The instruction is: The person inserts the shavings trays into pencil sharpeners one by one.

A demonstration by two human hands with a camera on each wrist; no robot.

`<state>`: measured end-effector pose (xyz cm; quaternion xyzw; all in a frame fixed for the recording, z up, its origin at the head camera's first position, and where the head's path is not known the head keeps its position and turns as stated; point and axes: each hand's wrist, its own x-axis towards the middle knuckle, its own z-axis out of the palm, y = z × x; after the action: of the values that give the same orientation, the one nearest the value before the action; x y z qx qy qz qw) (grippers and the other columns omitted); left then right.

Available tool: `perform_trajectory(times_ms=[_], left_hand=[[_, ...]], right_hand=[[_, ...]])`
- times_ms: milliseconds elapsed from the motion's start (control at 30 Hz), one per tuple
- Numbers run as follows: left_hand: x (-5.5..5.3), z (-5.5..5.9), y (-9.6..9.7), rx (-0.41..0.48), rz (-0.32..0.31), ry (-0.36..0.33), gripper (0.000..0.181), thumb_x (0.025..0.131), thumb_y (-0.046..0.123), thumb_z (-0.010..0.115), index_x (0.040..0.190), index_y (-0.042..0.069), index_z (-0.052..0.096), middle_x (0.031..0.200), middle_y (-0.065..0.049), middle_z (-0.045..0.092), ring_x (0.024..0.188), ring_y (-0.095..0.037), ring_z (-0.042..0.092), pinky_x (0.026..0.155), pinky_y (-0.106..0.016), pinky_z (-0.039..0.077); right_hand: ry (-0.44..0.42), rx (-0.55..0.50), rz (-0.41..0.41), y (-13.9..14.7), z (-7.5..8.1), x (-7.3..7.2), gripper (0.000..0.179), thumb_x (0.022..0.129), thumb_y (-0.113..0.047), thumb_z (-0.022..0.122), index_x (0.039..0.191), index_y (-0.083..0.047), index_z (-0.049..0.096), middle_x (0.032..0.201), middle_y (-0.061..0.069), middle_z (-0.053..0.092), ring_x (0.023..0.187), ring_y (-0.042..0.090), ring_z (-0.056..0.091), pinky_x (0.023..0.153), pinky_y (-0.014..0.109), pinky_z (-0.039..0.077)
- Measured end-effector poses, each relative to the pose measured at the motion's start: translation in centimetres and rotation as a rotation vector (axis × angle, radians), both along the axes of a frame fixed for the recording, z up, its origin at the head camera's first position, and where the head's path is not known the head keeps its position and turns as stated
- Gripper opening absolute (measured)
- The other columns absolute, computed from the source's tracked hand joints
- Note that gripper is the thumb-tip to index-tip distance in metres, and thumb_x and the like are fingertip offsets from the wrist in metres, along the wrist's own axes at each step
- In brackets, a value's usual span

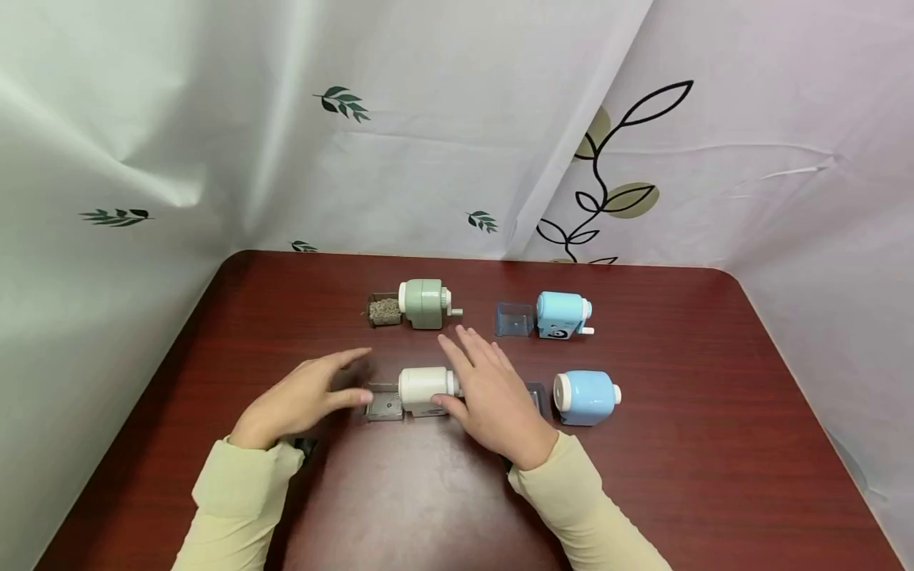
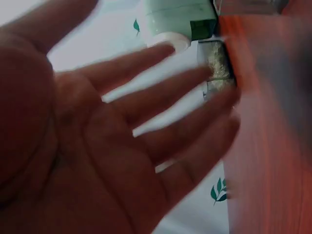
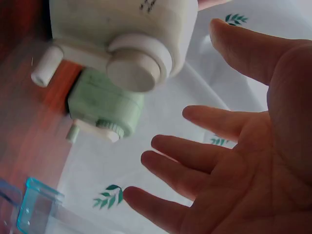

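A cream hand-crank pencil sharpener (image 1: 421, 387) stands between both hands, its clear shavings drawer (image 1: 385, 417) on its left. My left hand (image 1: 300, 400) hovers beside that drawer, thumb and fingers spread, holding nothing. Over the sharpener's crank end is my right hand (image 1: 496, 396), with its fingers extended and its thumb by the body. In the right wrist view, the cream sharpener's crank (image 3: 48, 66) and round knob (image 3: 131, 70) show apart from the open palm. Behind stands a green sharpener (image 1: 423, 304), with a drawer (image 1: 370, 319) of shavings (image 1: 385, 309) beside it.
A light blue sharpener with a panda picture (image 1: 560, 313) stands back right, a clear blue drawer (image 1: 514, 334) beside it. In front of it is another blue sharpener (image 1: 589, 396), whose dark drawer (image 1: 544, 400) is partly hidden by my right hand. White patterned cloth (image 1: 400, 159) borders the table.
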<state>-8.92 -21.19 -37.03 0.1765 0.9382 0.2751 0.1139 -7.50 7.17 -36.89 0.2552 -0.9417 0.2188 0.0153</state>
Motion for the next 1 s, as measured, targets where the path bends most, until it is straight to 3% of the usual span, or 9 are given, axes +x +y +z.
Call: perform_trajectory(times_ms=[167,333,533,833,1000], left_hand=[[0.2,-0.9,0.2,-0.008,-0.007,0.009,0.091,0.07,0.027,0.093,0.146,0.0,0.049,0.143,-0.02,0.054,0.13,-0.039,0.052,0.105,-0.056,0.042],[0.6,-1.9,0.6,-0.058,-0.05,0.07,0.099,0.061,0.021,0.097,0.144,-0.002,0.049,0.142,-0.02,0.055,0.131,-0.041,0.05,0.107,-0.055,0.039],[1.1,-3.1,1.1,-0.088,-0.073,0.13,0.095,0.059,0.017,0.098,0.141,-0.001,0.052,0.136,-0.018,0.058,0.125,-0.039,0.054,0.104,-0.053,0.044],[1.5,-3.8,1.2,-0.09,-0.029,0.19,0.062,0.068,0.005,0.091,0.123,-0.001,0.064,0.119,-0.013,0.066,0.112,-0.032,0.062,0.097,-0.049,0.049],[1.3,-3.9,1.1,-0.066,-0.02,0.209,0.052,0.068,0.004,0.088,0.115,-0.002,0.066,0.111,-0.009,0.068,0.102,-0.028,0.065,0.09,-0.047,0.052]], right_hand=[[0.006,-0.015,0.043,-0.3,-0.5,0.0,0.072,0.092,-0.037,0.073,0.151,-0.009,0.044,0.156,0.016,0.04,0.144,0.034,0.037,0.115,0.052,0.031],[-0.001,-0.035,0.072,-0.4,-0.8,-0.1,0.068,0.093,-0.035,0.073,0.15,-0.009,0.046,0.155,0.016,0.042,0.142,0.035,0.041,0.114,0.05,0.033],[0.003,-0.068,0.097,-0.5,-0.9,-0.1,0.064,0.092,-0.031,0.075,0.147,-0.01,0.051,0.152,0.015,0.047,0.137,0.033,0.047,0.111,0.05,0.038],[0.031,-0.077,0.135,-0.7,-1.5,-0.3,0.058,0.09,-0.024,0.078,0.142,-0.009,0.057,0.143,0.014,0.056,0.128,0.031,0.056,0.104,0.048,0.046],[0.014,-0.09,0.142,-0.8,-1.7,-0.4,0.056,0.089,-0.02,0.078,0.14,-0.009,0.059,0.141,0.015,0.058,0.125,0.03,0.059,0.1,0.048,0.049]])
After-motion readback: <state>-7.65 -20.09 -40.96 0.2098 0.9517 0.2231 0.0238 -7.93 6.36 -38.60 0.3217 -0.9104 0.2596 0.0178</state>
